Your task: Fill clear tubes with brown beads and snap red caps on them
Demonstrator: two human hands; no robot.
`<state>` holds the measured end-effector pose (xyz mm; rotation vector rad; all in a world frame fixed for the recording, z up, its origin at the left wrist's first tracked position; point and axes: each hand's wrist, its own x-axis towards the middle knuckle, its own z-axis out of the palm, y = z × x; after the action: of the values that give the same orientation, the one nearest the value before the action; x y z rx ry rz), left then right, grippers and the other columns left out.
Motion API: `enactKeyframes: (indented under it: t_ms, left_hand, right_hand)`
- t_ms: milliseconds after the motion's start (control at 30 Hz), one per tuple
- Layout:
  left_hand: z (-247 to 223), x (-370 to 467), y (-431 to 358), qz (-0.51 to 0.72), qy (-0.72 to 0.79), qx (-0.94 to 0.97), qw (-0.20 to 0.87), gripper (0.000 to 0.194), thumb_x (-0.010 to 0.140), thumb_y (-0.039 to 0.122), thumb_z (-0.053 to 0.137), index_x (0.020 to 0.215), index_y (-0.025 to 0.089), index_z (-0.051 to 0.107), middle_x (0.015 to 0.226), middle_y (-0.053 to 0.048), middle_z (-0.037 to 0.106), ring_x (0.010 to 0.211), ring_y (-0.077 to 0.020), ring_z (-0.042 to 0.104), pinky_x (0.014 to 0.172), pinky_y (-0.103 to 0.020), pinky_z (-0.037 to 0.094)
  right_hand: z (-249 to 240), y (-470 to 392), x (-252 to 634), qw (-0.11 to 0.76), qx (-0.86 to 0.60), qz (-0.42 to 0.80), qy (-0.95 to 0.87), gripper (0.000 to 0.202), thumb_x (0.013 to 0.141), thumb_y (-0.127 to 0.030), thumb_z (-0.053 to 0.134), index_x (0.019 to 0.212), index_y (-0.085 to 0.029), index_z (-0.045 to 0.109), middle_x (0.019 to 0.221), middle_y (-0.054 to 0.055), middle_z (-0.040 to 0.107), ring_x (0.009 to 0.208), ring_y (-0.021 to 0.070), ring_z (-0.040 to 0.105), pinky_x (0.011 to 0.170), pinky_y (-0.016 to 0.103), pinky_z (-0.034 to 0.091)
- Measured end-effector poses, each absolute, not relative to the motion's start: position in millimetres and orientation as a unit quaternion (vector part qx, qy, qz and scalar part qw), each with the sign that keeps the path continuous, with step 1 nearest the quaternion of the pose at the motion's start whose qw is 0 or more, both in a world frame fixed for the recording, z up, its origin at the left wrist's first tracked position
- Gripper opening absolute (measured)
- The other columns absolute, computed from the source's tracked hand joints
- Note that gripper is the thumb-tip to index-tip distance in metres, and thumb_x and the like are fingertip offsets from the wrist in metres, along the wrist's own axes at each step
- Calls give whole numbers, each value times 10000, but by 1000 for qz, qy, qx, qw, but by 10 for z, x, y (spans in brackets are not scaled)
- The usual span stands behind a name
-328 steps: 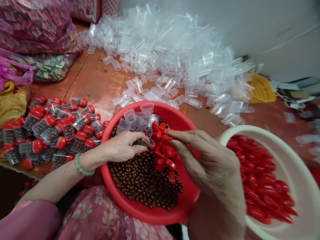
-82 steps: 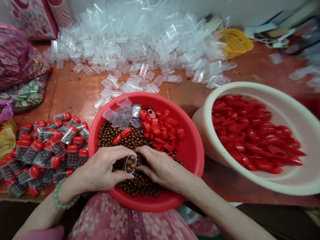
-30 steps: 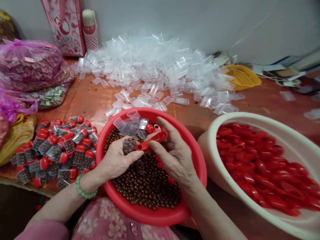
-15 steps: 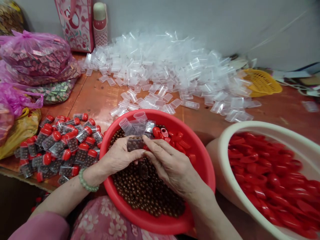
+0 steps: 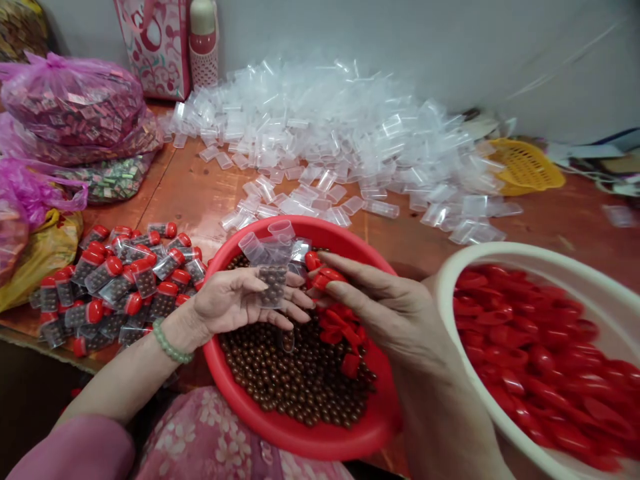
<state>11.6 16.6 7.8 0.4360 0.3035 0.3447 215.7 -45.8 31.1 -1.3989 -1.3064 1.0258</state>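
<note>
My left hand [image 5: 225, 303], palm up with a green bead bracelet at its wrist, holds a small clear plastic container [image 5: 273, 288] filled with brown balls. Between the thumb and fingers of my right hand [image 5: 400, 313] is a red plastic cap [image 5: 327, 277], just right of the container and apart from it. Both hands are over a red basin [image 5: 300, 448]. Loose brown balls [image 5: 295, 390] cover its bottom. Several more red caps [image 5: 345, 328] lie on its right side, partly behind my right hand, and clear containers [image 5: 256, 248] stand at its far side.
Filled, red-capped containers [image 5: 120, 280] are heaped to the left. A pile of clear containers [image 5: 325, 127] spreads along the wall. A cream tub [image 5: 445, 293] of red caps stands to the right. Purple bags [image 5: 75, 107], a yellow basket [image 5: 530, 167] and a flask [image 5: 203, 47] lie farther back.
My right hand has moved right, away from the filled container, and now has a red cap in its fingers. The fingers of my left hand have spread under the container. Several red caps have shifted nearer in the basin.
</note>
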Motion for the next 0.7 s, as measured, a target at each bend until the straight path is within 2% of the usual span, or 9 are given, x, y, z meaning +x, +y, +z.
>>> enactKeyframes:
  t_ms: [67, 167, 267, 333, 467, 600, 700]
  left_hand:
    - [81, 110, 171, 152, 139, 209, 956, 452, 720, 292, 561, 1105, 67, 636, 1015, -166, 720, 933, -257, 694, 810, -352, 515]
    - [88, 104, 161, 146, 140, 203, 958, 466, 724, 326, 560, 1103, 66, 639, 1041, -179, 713, 950, -270, 691, 834, -368, 510]
    - [89, 94, 122, 153, 143, 231, 950, 435, 685, 233, 646, 1100, 101, 639, 1041, -153, 711, 955, -256, 689, 846, -356, 514]
    - [94, 83, 84, 161, 156, 275, 935, 399, 713, 192, 692, 1101, 123, 631, 1047, -139, 702, 950, -232, 688, 852, -336, 515]
    - [138, 65, 47, 183, 191, 399, 878, 369, 821, 320, 681, 1127, 133, 598, 1068, -140, 673, 977, -210, 660, 872, -340, 507]
    - [182, 75, 122, 160, 265, 607, 732, 262, 841, 277, 637, 1068, 146, 638, 1084, -87, 662, 1032, -195, 591, 952, -347, 446]
    - [162, 90, 188, 147, 289, 633, 703, 283, 863, 268, 587, 1121, 158, 631, 1017, -57, 656, 930, -168, 594, 842, -304, 481]
  right_hand:
    - [321, -435, 2127, 503, -563, 461, -466, 258, 790, -341, 736, 1029, -258, 688, 761, -13, 732, 581, 128, 671, 533, 244, 567]
    - [349, -391, 2060, 541, -555, 473, -419, 216, 750, -377, 769, 862, -227, 660, 671, -11, 712, 534, 129, 663, 489, 231, 555]
    - [385, -357, 2013, 569, -554, 457, -401, 242, 714, -376, 798, 847, -230, 658, 731, 0, 731, 601, 152, 697, 544, 263, 588]
    - [402, -352, 1995, 586, -549, 447, -395, 251, 694, -357, 814, 858, -243, 662, 775, -2, 741, 652, 166, 716, 602, 289, 610]
    - [370, -374, 1951, 610, -528, 439, -395, 227, 722, -329, 797, 886, -267, 652, 834, -14, 750, 731, 173, 730, 717, 334, 624]
    - [261, -390, 1892, 605, -521, 434, -417, 225, 760, -358, 762, 926, -264, 642, 890, 4, 742, 772, 179, 724, 790, 380, 612]
    - [203, -387, 1869, 594, -530, 410, -446, 219, 746, -339, 773, 917, -260, 662, 889, 2, 725, 801, 163, 707, 787, 340, 597]
